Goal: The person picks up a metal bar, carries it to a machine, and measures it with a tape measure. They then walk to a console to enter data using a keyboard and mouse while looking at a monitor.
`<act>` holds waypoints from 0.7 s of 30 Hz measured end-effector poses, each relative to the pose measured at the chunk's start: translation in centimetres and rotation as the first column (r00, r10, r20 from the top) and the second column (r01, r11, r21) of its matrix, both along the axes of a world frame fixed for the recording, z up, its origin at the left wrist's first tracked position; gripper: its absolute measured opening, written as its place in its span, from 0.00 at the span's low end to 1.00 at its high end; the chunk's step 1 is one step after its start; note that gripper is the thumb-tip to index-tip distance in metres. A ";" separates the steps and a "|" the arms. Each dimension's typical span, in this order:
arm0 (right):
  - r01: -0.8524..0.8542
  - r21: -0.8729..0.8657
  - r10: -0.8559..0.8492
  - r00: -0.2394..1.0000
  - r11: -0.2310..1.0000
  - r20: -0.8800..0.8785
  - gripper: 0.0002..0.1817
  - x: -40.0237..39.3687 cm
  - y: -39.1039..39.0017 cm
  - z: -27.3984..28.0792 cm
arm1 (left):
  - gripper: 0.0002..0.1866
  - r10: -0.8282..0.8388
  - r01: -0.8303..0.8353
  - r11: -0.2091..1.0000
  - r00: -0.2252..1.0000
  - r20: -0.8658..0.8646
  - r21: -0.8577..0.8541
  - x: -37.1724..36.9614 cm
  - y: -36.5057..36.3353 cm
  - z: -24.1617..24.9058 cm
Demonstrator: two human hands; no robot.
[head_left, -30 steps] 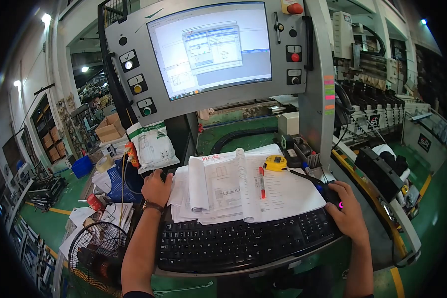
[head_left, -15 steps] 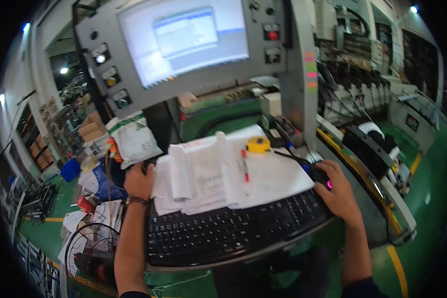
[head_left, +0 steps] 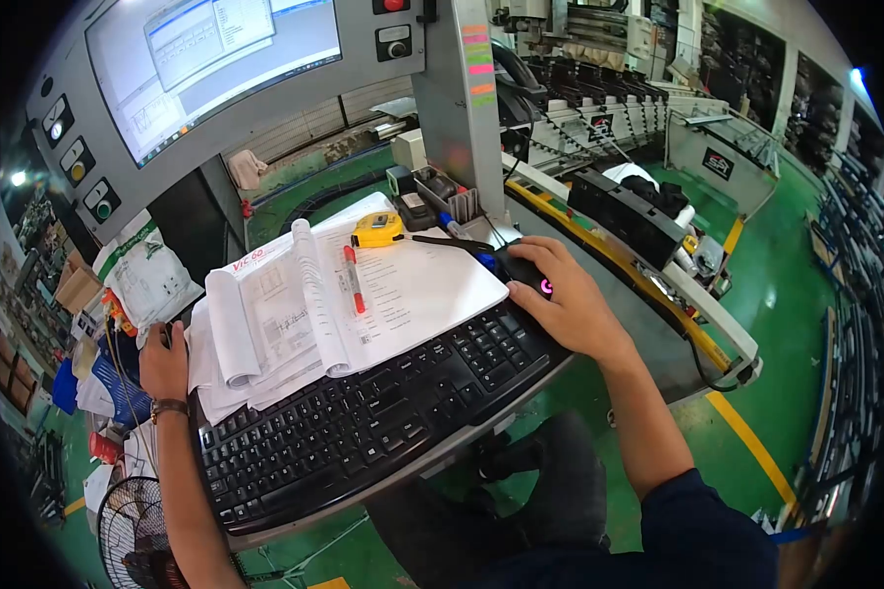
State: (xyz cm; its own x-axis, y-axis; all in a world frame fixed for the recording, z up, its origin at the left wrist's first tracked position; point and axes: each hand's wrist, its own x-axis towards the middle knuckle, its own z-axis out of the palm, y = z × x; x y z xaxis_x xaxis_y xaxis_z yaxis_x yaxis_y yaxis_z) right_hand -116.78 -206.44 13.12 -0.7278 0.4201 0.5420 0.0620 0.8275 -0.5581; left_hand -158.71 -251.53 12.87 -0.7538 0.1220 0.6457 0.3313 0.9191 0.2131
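My right hand [head_left: 581,306] lies over a black computer mouse [head_left: 523,271] with a pink light, its fingers curved around it. At the shelf's left side, my left hand [head_left: 164,365] is closed around the edge, its fingers partly hidden. Between my hands is a black keyboard [head_left: 363,432]. Behind it lie printed papers [head_left: 403,285] with curled-back sheets [head_left: 234,334]. A red marker [head_left: 353,280] and a yellow tape measure [head_left: 377,230] rest on the papers. The keyboard shelf [head_left: 295,528] carries all of these.
A monitor [head_left: 236,59] shows open windows, set in a grey panel with knobs. A white plastic bag [head_left: 149,280] stands beside my left hand. Lower left is a black fan [head_left: 133,525]. On the right are a yellow rail [head_left: 648,319], a black box [head_left: 624,216] and machinery.
The view has turned right and downward, so the shelf and monitor appear further left. The window on the screen looks different. My right hand stays on the mouse, my left at the shelf edge.
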 end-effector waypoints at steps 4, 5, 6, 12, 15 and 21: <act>0.008 -0.020 -0.008 1.000 1.000 0.003 0.27 0.1 -0.2 0.2 | 0.28 0.005 -0.004 1.000 1.000 -0.024 0.008 -0.8 -0.3 -0.6; 0.004 0.002 -0.004 0.999 1.000 -0.032 0.26 0.0 -0.1 0.0 | 0.28 0.000 0.000 1.000 1.000 -0.027 0.013 -1.0 -0.5 -0.7; 0.002 0.024 0.000 0.998 1.000 -0.068 0.25 0.0 0.1 -0.2 | 0.28 -0.005 0.006 1.000 1.000 -0.031 0.017 -1.2 -0.6 -0.8; 0.056 0.090 -0.021 0.938 0.994 -0.347 0.14 0.7 -0.1 -0.5 | 0.27 0.010 -0.010 1.000 1.000 0.012 0.013 -1.5 -0.7 -0.8; 0.074 0.111 -0.022 0.912 0.991 -0.409 0.11 1.7 -0.8 -0.8 | 0.27 0.019 -0.019 1.000 0.999 0.032 0.009 -1.6 -0.8 -0.7; 0.003 0.174 0.065 0.922 0.985 -0.382 0.11 2.8 -3.4 -0.5 | 0.26 0.010 -0.010 1.000 1.000 0.017 0.015 -2.0 -0.9 -1.1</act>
